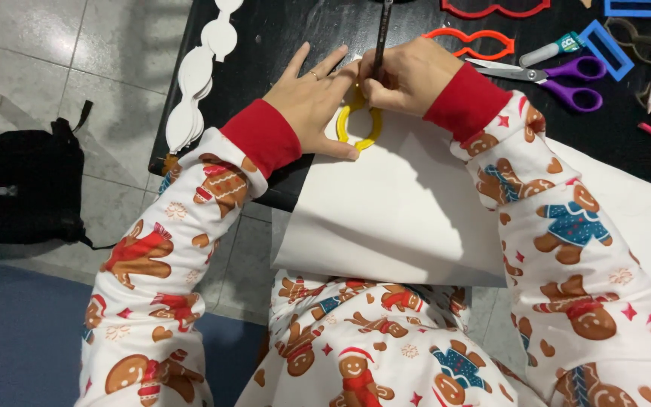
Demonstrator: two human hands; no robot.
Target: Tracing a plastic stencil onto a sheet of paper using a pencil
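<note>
1. Yellow plastic template [359, 124], shaped like a pair of glasses, lies on a white sheet [408, 211] directly under the fingers of both hands, near the sheet's far edge.
2. Left hand [312, 102] lies flat with fingers spread, gripping nothing, its thumb and forefinger pressing the template down.
3. Right hand [408, 75] is curled tight around a dark pencil [382, 38], whose tip meets the template's top edge just beside the left forefinger.
4. Pencil stands nearly upright, its long axis rising away from the fingers towards the far side of the black table [280, 38].
5. Template's long axis runs from the fingers back towards the person, one loop hidden beneath the hands.
6. Tracing looks early: no finished outline shows on the sheet, which is uncut.
7. Cut white shapes [197, 75] are stacked beyond the left little finger.
8. Purple scissors [559, 79] lie unused past the right wrist, among other coloured templates.
</note>
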